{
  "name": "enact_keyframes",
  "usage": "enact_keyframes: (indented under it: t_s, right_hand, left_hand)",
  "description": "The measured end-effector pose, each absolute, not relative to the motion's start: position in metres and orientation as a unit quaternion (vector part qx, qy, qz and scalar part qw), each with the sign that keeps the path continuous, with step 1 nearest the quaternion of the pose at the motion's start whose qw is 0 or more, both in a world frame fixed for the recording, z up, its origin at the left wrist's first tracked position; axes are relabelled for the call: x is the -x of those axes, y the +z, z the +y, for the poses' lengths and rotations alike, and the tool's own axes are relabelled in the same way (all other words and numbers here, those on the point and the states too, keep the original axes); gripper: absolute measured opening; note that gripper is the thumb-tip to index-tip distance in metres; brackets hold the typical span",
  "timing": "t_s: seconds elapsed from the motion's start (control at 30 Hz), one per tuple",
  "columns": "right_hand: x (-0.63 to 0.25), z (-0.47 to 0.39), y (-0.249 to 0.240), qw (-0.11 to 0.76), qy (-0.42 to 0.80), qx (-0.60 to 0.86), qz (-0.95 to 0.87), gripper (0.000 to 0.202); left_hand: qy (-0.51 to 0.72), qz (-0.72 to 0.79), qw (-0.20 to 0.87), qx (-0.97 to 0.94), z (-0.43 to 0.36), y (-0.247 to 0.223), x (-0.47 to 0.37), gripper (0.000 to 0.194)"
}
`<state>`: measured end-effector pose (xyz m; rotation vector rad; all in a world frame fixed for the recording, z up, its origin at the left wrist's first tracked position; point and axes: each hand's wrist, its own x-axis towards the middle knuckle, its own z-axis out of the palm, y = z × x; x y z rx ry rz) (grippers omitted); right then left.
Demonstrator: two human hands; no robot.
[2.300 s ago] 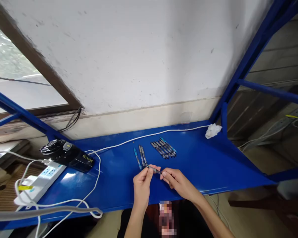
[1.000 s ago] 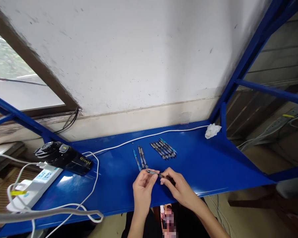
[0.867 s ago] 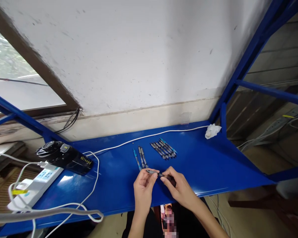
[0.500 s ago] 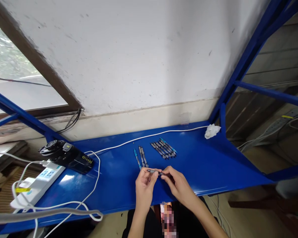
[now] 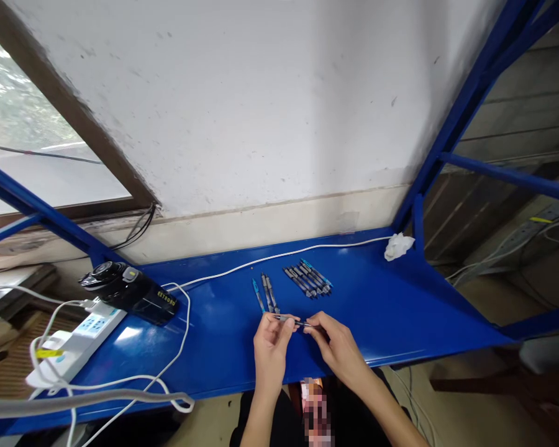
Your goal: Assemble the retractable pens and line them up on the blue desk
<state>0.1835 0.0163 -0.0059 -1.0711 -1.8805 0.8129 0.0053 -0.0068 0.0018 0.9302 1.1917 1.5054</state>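
Observation:
Above the front part of the blue desk [image 5: 214, 347], a dark, slim pen [image 5: 298, 322] lies level between my two hands. My left hand [image 5: 272, 347] pinches its left part with thumb and fingers. At the right end, the fingertips of my right hand [image 5: 334, 343] close on the pen's tip; the exact grip there is too small to make out. Just beyond my left hand lie a blue pen [image 5: 258, 294] and two grey pens [image 5: 270, 293]. Farther right, several grey and blue pens [image 5: 307, 279] form a slanted row.
A black bottle [image 5: 135, 295] leans over a white power strip [image 5: 81, 338] at the left, amid loose white cables [image 5: 184, 323]. A crumpled tissue [image 5: 399, 246] sits at the back right corner. Blue metal posts [image 5: 442, 136] and a wall enclose the desk.
My right hand has shifted slightly right, away from my left hand, and more of the pen's dark end shows between them. The pens on the desk stay put.

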Motion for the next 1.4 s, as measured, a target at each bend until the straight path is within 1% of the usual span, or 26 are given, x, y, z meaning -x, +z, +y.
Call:
enact_keyframes:
  t_s: [0.07, 0.2, 0.3, 0.4, 0.63, 0.93, 1.13, 1.4]
  right_hand:
    - [-0.184, 0.016, -0.002, 0.399, 0.303, 0.427, -0.753, 0.013]
    - [-0.186, 0.021, 0.01, 0.352, 0.209, 0.416, -0.812, 0.026]
    - [-0.191, 0.029, 0.012, 0.316, 0.118, 0.414, -0.845, 0.026]
    - [-0.196, 0.035, 0.01, 0.31, 0.066, 0.415, -0.853, 0.025]
    - [-0.201, 0.032, 0.009, 0.325, 0.073, 0.42, -0.844, 0.032]
    - [-0.202, 0.033, 0.005, 0.34, 0.099, 0.419, -0.836, 0.028]
    - [-0.202, 0.032, 0.006, 0.35, 0.101, 0.421, -0.831, 0.027]
    - [-0.2, 0.032, 0.004, 0.352, 0.11, 0.411, -0.834, 0.026]
  left_hand:
    - [0.638, 0.491, 0.47, -0.36, -0.005, -0.001, -0.004, 0.029]
    - [0.652, 0.478, 0.474, -0.348, -0.003, -0.002, -0.004, 0.028]
    - [0.65, 0.469, 0.495, -0.335, -0.003, 0.001, -0.005, 0.031]
    - [0.652, 0.472, 0.5, -0.32, -0.003, 0.005, -0.005, 0.036]
    - [0.671, 0.46, 0.499, -0.298, -0.003, 0.006, -0.005, 0.04]
    - [0.678, 0.454, 0.5, -0.29, -0.004, 0.007, -0.004, 0.035]
    - [0.688, 0.45, 0.494, -0.283, -0.004, 0.008, -0.004, 0.035]
    - [0.659, 0.463, 0.498, -0.32, -0.006, 0.007, -0.006, 0.037]
